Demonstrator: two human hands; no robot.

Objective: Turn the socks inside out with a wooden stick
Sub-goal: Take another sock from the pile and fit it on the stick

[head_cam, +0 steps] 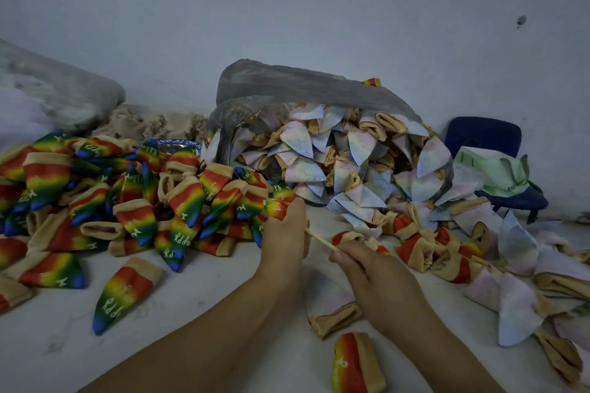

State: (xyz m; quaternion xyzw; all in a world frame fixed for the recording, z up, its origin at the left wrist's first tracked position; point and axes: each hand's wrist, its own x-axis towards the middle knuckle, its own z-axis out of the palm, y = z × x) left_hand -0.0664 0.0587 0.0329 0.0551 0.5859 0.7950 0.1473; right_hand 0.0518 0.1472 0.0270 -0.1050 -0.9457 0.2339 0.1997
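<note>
White surface [207, 290] strewn with rainbow socks [143, 195]; left hand [284, 233] curled round one sock [276, 207]; right hand [373, 274] gripping the wooden stick [321, 240], which spans both hands.

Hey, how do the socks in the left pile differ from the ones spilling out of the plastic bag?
Colour: the left pile shows bright rainbow bands with white lettering; the bag socks look pale and washed-out. Place: the left pile lies loose on the white surface; the bag socks spill from a grey plastic bag. Both have tan cuffs and pointed toes.
</note>
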